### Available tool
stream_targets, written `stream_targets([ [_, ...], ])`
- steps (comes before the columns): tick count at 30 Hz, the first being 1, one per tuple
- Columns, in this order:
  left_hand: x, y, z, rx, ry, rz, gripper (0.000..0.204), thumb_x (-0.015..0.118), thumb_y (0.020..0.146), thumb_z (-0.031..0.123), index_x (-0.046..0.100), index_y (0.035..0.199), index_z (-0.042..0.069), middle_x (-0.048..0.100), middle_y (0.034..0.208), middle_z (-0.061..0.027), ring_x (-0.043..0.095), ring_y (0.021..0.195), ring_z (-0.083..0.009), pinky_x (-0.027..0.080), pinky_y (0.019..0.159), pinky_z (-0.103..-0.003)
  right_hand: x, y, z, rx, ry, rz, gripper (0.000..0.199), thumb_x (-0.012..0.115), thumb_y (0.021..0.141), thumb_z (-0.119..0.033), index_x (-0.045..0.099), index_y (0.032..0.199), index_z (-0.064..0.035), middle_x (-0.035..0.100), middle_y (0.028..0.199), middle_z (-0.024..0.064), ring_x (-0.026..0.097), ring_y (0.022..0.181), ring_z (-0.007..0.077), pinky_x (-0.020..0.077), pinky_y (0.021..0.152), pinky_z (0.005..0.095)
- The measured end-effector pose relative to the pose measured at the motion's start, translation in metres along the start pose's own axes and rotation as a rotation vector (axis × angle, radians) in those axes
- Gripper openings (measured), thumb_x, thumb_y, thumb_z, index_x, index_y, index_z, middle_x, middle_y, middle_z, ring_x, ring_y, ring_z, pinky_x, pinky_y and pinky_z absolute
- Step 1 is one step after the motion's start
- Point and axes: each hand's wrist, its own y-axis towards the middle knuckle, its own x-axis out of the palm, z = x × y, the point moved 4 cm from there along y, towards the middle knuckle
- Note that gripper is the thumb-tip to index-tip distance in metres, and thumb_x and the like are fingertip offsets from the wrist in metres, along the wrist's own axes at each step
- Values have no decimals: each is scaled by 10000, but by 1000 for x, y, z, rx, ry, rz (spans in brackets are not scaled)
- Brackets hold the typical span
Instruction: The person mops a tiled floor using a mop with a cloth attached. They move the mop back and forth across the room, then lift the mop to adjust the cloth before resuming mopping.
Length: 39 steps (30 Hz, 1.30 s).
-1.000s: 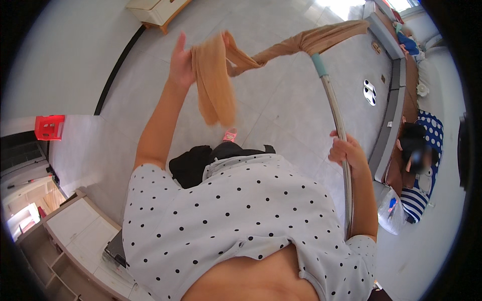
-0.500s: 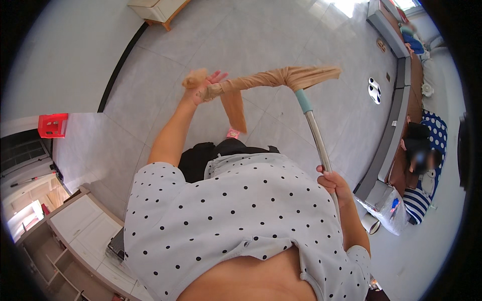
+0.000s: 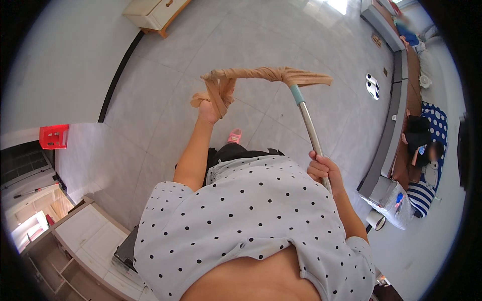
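Observation:
My right hand point(image 3: 324, 171) is closed around a silver metal pole point(image 3: 310, 125) with a teal collar point(image 3: 296, 94) near its top. The pole's crosswise head is covered by a tan, stretchy stocking-like cloth point(image 3: 256, 73), wound tightly along it with a loose flap at the right end. At the head's left end the cloth hangs down in folds. My left hand point(image 3: 207, 112) is just below that end, gripping the hanging cloth, which hides most of its fingers.
A red plastic stool point(image 3: 53, 137) stands by the left wall. White slippers point(image 3: 372, 87) lie on the grey tiled floor at right. Beyond them, a person point(image 3: 419, 135) is on the long sofa point(image 3: 386, 145). A pale cabinet point(image 3: 90, 228) is at lower left; my pink shoe point(image 3: 234, 135) shows below.
My left hand has moved down and slightly right, from an open palm beside the head's left end to below it, with the cloth. The pole has shifted slightly left.

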Motion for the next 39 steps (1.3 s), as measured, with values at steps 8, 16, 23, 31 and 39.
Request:
stream_targets([
  [8,8,11,12,122,137,-2,440,287,908,319,367,1219,20,441,1184,-139,443,1046,-270,370,904,-423,36,10,-2,-106,62,-11,76,426,852,-67,482,900,-50,315,476,-71,286,403,34,264,468,203],
  [16,16,6,7,258,-144,-91,351,372,884,253,422,1138,15,467,1123,-131,468,1021,-262,385,909,-388,49,0,-4,-132,-4,-67,83,433,833,-66,461,910,-53,312,473,-72,282,399,32,260,459,208],
  [23,-14,-40,103,660,-561,150,255,419,837,124,480,1011,-51,549,962,-149,530,915,-278,439,838,-377,56,-6,-5,-209,-85,-90,73,443,823,-66,455,895,-64,302,469,-73,279,394,34,249,446,201],
  [31,149,-64,62,289,-611,-418,259,336,760,28,485,959,-41,565,876,-169,582,775,-269,491,749,-390,57,-8,-15,-215,-33,-149,68,427,822,-60,461,881,-64,293,466,-75,270,392,36,236,430,204],
  [39,134,10,-27,557,1271,260,291,518,813,116,468,1053,-43,539,961,-101,555,860,-200,459,802,-336,60,-12,-11,-227,-124,-156,74,431,819,-54,470,882,-61,294,462,-73,277,394,34,238,432,204],
])
